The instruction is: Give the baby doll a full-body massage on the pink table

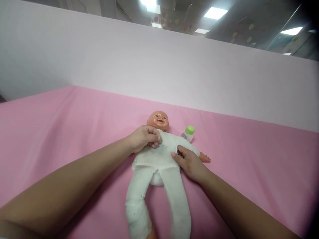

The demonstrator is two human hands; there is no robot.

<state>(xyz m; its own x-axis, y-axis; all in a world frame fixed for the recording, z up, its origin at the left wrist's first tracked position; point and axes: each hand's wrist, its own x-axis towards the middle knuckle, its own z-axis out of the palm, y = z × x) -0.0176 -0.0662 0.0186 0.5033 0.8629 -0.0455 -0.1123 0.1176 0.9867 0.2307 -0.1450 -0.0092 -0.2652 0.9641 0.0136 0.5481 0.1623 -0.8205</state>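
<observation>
Close in, the two legs (139, 202) of a doll (159, 156) point toward the camera, clad in a white suit (161, 149) and spread slightly apart. The doll lies on its back on a counter (62, 132) covered with pink cloth, roughly in the middle of the view.

Both forearms reach in from the bottom edge toward the doll's body. The right hand (189, 164) lies against the doll's side, just below its arm, with the fingers (180, 153) laid on the suit. Whether they pinch the cloth or only rest on it cannot be told. The doll's small bare hand (205, 159) sticks out of the sleeve just beyond the right hand.

Further up, the left hand (144, 138) sits at the doll's other shoulder, its fingers (154, 143) curled shut on a fold of the suit beside the neck. The doll's head (158, 120) shows just past it.

Beside the doll's head, on the right-hand side, a small white bottle (188, 133) with a green cap lies near the shoulder. Behind the doll, a plain pale wall (149, 66) rises from the far edge of the counter, with ceiling lights (215, 12) above it.
</observation>
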